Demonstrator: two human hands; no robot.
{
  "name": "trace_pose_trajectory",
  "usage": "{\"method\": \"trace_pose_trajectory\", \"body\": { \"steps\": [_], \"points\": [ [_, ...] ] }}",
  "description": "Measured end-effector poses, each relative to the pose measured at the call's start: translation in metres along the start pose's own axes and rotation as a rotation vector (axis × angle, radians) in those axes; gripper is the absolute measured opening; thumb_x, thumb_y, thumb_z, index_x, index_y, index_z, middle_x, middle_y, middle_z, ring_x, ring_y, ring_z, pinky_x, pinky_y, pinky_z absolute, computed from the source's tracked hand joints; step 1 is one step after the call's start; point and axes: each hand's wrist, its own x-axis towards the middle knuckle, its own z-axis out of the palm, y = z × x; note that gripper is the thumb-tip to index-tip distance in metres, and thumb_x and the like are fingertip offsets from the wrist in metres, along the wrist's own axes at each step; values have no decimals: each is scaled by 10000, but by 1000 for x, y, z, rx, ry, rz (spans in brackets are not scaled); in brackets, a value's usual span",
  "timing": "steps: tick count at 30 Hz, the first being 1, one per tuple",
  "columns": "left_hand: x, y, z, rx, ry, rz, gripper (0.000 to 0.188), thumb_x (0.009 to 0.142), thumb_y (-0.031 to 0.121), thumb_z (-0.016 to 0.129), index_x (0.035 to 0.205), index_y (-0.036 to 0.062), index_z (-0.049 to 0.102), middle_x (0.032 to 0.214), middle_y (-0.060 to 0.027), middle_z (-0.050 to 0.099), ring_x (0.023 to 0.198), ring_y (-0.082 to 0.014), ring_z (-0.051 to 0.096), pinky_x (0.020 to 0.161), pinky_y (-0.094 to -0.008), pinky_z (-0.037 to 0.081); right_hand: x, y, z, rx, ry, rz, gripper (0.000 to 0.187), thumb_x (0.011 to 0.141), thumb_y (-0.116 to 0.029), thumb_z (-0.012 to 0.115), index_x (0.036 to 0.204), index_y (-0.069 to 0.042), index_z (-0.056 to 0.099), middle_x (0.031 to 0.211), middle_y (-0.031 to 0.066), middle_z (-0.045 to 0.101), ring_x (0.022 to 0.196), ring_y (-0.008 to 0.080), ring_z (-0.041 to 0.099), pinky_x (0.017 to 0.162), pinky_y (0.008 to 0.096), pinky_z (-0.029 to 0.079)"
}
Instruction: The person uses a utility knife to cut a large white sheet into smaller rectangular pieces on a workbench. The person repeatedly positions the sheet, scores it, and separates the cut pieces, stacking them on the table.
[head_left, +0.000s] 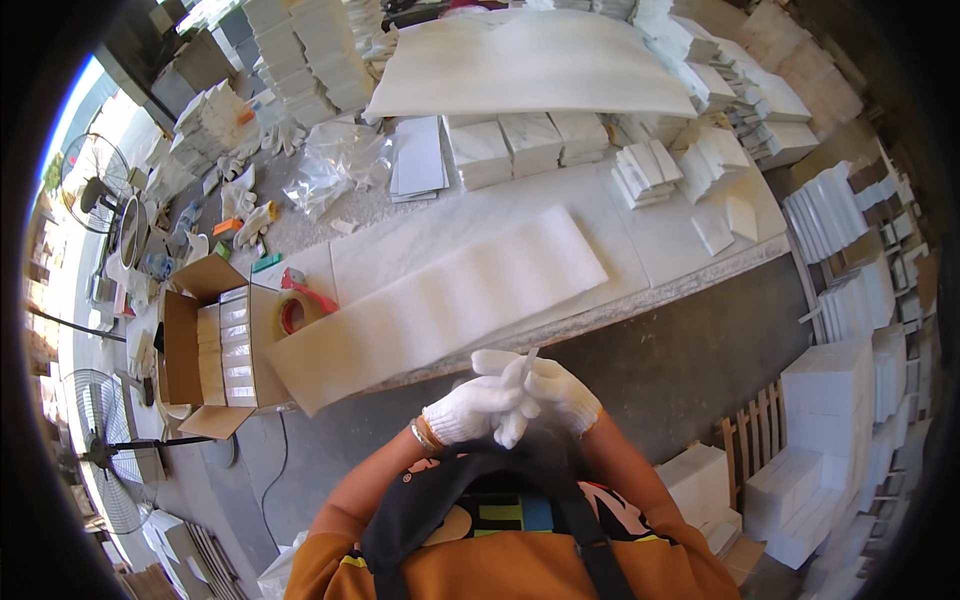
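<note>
My left hand and my right hand, both in white knit gloves, meet in front of my chest, just off the table's near edge. Their fingers overlap and press together. A thin pale tip pokes up between them; whether it is a glove finger or a small strip, I cannot make out. Beyond my hands, a long white foam sheet lies slantwise on the marble tabletop. At its left end stand a tape dispenser with a red handle and a roll of tape.
An open cardboard box holding wrapped white blocks stands at the left. Stacked marble tiles and a large foam sheet occupy the table's back. Crumpled clear plastic lies back left. Fans stand far left; white stacks line the right.
</note>
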Motion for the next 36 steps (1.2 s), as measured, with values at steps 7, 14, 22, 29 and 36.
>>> {"method": "trace_pose_trajectory", "body": {
  "steps": [7,14,22,29,36],
  "points": [
    [43,76,-7,962,456,128,396,943,368,536,1101,28,665,998,-164,690,932,-296,660,845,-364,497,13,-60,-26,-253,678,-254,279,998,-310,528,974,-42,602,742,81,667,666,177,643,629,302,520],
    [141,80,-115,1910,735,552,557,887,402,590,1365,131,498,1449,-126,439,1359,-335,374,1090,-508,313,61,-95,-85,-1289,929,-57,250,979,-305,522,1050,-71,574,676,112,615,584,241,622,542,393,478],
    [141,86,-134,1864,694,491,696,846,436,619,1416,87,424,1496,-134,375,1396,-335,319,1133,-509,261,139,-98,-111,-2011,856,320,256,965,-312,456,1038,-87,555,798,191,676,750,395,658,662,519,511],
    [141,87,-137,1793,749,625,693,783,425,669,1345,62,489,1432,-132,446,1345,-325,373,1094,-487,297,172,-100,-119,-2035,845,513,280,966,-298,431,1055,-66,560,815,209,689,790,377,682,687,508,530],
    [144,91,-134,1794,777,650,726,748,432,690,1341,66,487,1390,-112,470,1303,-314,396,1056,-468,325,179,-100,-132,-2043,836,636,299,958,-310,420,1106,-88,555,858,227,688,826,403,676,728,529,521]
  ]
}}
